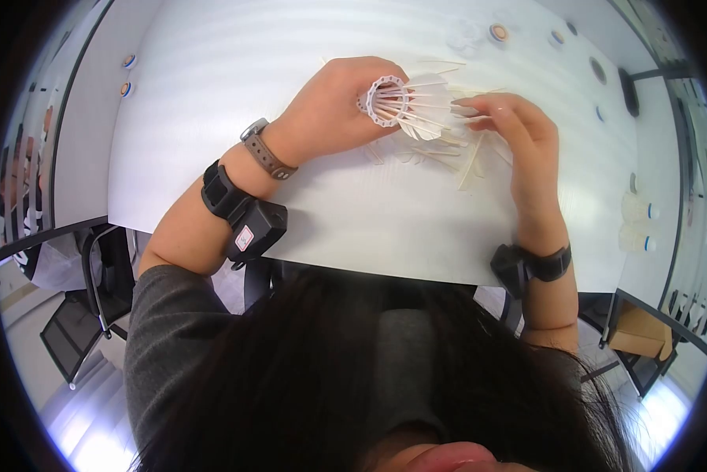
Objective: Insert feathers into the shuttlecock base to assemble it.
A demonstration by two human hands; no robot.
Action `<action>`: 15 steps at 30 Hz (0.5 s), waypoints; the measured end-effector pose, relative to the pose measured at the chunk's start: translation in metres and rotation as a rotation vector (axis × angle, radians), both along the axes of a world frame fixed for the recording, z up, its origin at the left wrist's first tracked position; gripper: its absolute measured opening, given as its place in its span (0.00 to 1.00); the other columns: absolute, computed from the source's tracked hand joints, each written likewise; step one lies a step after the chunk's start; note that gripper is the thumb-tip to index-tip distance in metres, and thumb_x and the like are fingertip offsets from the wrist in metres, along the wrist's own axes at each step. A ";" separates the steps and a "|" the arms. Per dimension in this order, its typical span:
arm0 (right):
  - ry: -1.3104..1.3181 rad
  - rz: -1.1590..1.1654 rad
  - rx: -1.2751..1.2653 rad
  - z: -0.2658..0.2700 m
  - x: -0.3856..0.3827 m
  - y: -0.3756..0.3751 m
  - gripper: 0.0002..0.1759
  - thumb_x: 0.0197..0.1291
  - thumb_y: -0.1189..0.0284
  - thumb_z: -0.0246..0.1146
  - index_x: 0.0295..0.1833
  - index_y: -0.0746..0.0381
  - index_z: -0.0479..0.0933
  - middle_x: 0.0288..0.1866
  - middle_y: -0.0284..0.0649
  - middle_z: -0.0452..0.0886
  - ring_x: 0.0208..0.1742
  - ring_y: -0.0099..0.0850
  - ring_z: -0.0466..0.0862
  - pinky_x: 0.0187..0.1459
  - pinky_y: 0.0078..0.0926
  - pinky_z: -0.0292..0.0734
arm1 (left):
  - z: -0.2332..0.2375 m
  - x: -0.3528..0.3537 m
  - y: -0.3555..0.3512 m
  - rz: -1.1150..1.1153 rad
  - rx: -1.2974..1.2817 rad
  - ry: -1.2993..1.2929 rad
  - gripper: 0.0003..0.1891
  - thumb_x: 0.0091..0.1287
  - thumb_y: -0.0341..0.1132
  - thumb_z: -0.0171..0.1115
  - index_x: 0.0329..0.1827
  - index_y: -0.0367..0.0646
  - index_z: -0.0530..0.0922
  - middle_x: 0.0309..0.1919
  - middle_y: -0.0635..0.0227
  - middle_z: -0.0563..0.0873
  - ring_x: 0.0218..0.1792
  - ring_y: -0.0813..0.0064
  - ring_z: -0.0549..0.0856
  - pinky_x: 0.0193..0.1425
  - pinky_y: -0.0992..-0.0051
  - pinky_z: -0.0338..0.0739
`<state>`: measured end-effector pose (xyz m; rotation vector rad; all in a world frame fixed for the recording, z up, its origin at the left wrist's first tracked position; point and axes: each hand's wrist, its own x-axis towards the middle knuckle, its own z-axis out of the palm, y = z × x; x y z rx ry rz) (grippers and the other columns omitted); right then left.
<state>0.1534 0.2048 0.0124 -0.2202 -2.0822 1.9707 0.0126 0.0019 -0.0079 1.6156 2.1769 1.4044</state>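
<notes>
My left hand (341, 106) is wrapped round a partly feathered shuttlecock (426, 106), tilted so that its white ring with small holes (386, 101) faces me. White feathers fan out from it toward the right, with their quills passing through the ring. At the feather tips, the fingers of my right hand (518, 122) are pinched together, seemingly on a thin white feather; the fingers partly hide it. Loose white feathers (470, 164) lie scattered on the table under and between both hands.
The white table (353, 212) has raised side panels. Two small round corks (126, 90) stand at the left and another cork (499, 32) at the back. Finished-looking shuttlecocks (636, 237) lie at the right. A cardboard box (640, 330) sits below the table at right.
</notes>
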 end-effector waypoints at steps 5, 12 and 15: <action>0.040 0.014 0.251 -0.002 -0.003 -0.007 0.13 0.59 0.72 0.73 0.48 0.65 0.83 0.41 0.37 0.86 0.41 0.21 0.83 0.48 0.20 0.78 | 0.000 -0.003 -0.003 -0.051 0.026 0.008 0.15 0.51 0.27 0.73 0.41 0.35 0.79 0.36 0.61 0.85 0.34 0.64 0.84 0.42 0.72 0.79; -0.112 0.071 0.007 -0.002 -0.003 -0.011 0.10 0.65 0.72 0.68 0.46 0.66 0.83 0.32 0.34 0.85 0.34 0.19 0.82 0.41 0.16 0.74 | -0.003 -0.001 -0.002 -0.029 0.030 -0.021 0.14 0.54 0.32 0.73 0.42 0.39 0.82 0.35 0.60 0.87 0.35 0.59 0.85 0.42 0.69 0.80; -0.124 0.036 0.009 -0.001 -0.004 -0.011 0.10 0.67 0.69 0.67 0.43 0.65 0.82 0.26 0.33 0.83 0.29 0.17 0.79 0.33 0.14 0.68 | -0.001 0.000 -0.001 -0.052 0.070 -0.057 0.16 0.54 0.32 0.74 0.44 0.38 0.82 0.37 0.59 0.87 0.36 0.60 0.86 0.43 0.69 0.81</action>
